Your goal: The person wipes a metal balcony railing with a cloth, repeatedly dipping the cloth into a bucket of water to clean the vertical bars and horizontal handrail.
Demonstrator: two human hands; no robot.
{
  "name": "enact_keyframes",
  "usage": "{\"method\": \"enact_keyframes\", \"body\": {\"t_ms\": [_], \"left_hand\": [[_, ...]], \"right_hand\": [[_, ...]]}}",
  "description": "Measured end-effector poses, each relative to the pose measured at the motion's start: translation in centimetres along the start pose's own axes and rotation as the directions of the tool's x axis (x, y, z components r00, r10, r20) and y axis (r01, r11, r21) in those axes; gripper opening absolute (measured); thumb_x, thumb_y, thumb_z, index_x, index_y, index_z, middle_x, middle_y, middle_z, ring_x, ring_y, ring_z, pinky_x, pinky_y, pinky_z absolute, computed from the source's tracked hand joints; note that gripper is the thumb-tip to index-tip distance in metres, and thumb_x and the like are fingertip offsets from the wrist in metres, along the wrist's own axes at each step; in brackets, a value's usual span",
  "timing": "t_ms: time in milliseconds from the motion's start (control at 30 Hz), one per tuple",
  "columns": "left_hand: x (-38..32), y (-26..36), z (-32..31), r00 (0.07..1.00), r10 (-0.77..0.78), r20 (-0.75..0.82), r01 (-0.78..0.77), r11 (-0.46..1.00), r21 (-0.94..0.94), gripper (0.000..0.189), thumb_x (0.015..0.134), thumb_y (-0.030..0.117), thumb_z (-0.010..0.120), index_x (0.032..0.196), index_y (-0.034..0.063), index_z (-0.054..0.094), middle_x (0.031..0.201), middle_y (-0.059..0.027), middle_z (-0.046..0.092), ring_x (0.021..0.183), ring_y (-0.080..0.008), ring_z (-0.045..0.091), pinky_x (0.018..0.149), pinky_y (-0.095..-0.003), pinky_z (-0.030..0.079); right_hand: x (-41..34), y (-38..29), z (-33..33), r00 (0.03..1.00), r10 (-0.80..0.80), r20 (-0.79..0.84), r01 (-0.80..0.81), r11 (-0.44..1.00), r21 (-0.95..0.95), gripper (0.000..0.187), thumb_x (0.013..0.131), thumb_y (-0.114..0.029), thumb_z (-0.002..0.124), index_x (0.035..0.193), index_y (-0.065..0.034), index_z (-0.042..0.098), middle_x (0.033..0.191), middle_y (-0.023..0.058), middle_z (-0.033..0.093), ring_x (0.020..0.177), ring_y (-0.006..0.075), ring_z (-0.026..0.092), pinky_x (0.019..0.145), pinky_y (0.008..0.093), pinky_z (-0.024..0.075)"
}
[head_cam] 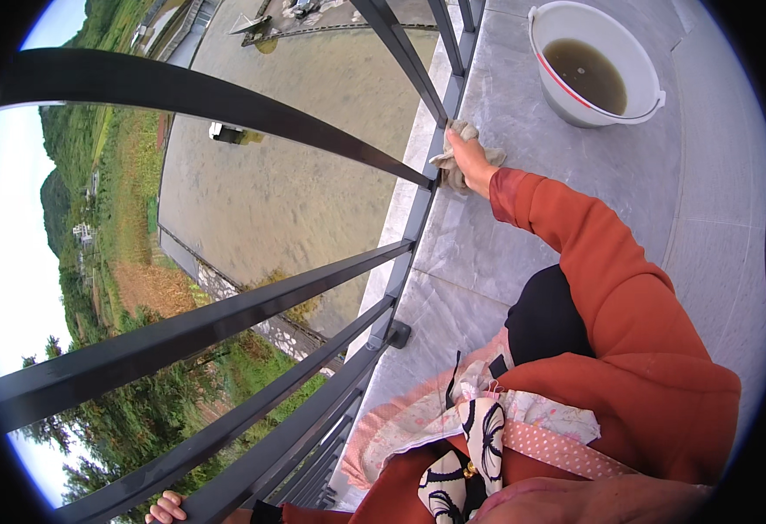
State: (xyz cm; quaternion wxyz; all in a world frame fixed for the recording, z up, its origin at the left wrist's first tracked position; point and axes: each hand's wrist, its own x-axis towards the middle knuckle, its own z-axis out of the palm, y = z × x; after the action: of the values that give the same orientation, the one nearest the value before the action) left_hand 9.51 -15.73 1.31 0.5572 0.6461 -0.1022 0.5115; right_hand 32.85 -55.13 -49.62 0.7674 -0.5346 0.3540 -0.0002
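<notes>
My right hand (469,160) is closed around a crumpled beige-grey cloth (451,164). The cloth presses on the dark metal bottom rail (415,223), close to the foot of an upright bar (415,65). Far down at the lower left, my left hand (168,508) has its fingers wrapped around a thick railing bar (284,452); part of this hand is cut off by the picture's edge. Beyond my right hand, a white plastic bucket (641,39) with a red stripe stands on the tiles, partly filled with murky brown water (586,77).
Grey stone tiles (553,190) run along the railing's inner side. A small dark bracket (398,334) sits at the rail's foot. Outside the bars, a flat concrete roof (278,190) lies below, with trees and fields past it. My patterned apron (415,426) spreads near the rail.
</notes>
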Motion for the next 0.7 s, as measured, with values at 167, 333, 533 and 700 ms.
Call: {"method": "enact_keyframes", "body": {"t_ms": [167, 333, 533, 700], "left_hand": [[-0.2, 0.2, -1.7, 0.996, -0.001, 0.091, 0.0, 1.0, 0.011, 0.05, 0.095, 0.051, 0.045, 0.103, 0.0017, 0.045, 0.083, -0.0067, 0.043, 0.068, -0.0174, 0.041, 0.064, -0.0285, 0.036], [0.6, 0.4, -4.8, 0.977, -0.063, 0.203, 0.074, 0.996, -0.049, 0.059, 0.091, 0.049, 0.055, 0.111, -0.0043, 0.039, 0.095, -0.0091, 0.04, 0.081, -0.0185, 0.04, 0.08, -0.0328, 0.035], [0.6, -0.2, -4.9, 0.973, -0.133, 0.191, 0.154, 0.983, -0.103, 0.062, 0.09, 0.048, 0.057, 0.113, -0.0057, 0.037, 0.094, -0.0094, 0.039, 0.08, -0.0178, 0.04, 0.082, -0.0339, 0.034], [0.4, 0.8, -4.4, 0.969, -0.184, 0.167, 0.204, 0.972, -0.116, 0.058, 0.092, 0.043, 0.056, 0.115, -0.0059, 0.037, 0.095, -0.009, 0.039, 0.081, -0.0188, 0.04, 0.086, -0.0334, 0.035]], "right_hand": [[-9.5, 1.9, 2.5, 0.958, 0.23, 0.17, -0.274, 0.911, 0.308, 0.035, 0.099, -0.035, 0.045, 0.116, -0.0049, 0.054, 0.104, 0.0063, 0.062, 0.093, 0.0193, 0.061, 0.081, 0.0327, 0.0508], [-14.8, 6.6, 3.5, 0.81, 0.5, 0.305, -0.537, 0.842, 0.046, 0.027, 0.094, -0.026, 0.047, 0.109, -0.0052, 0.055, 0.104, 0.0081, 0.063, 0.093, 0.0208, 0.063, 0.081, 0.0362, 0.0515], [-17.9, 8.0, 4.0, 0.622, 0.636, 0.457, -0.547, 0.77, -0.327, 0.027, 0.09, -0.023, 0.049, 0.104, -0.002, 0.059, 0.103, 0.0115, 0.064, 0.091, 0.0218, 0.063, 0.076, 0.0367, 0.0523], [-18.7, -0.7, 2.7, 0.637, 0.596, 0.489, -0.254, 0.761, -0.596, 0.031, 0.091, -0.024, 0.053, 0.107, 0.0003, 0.063, 0.106, 0.0118, 0.066, 0.095, 0.0223, 0.064, 0.082, 0.037, 0.0499]]}}
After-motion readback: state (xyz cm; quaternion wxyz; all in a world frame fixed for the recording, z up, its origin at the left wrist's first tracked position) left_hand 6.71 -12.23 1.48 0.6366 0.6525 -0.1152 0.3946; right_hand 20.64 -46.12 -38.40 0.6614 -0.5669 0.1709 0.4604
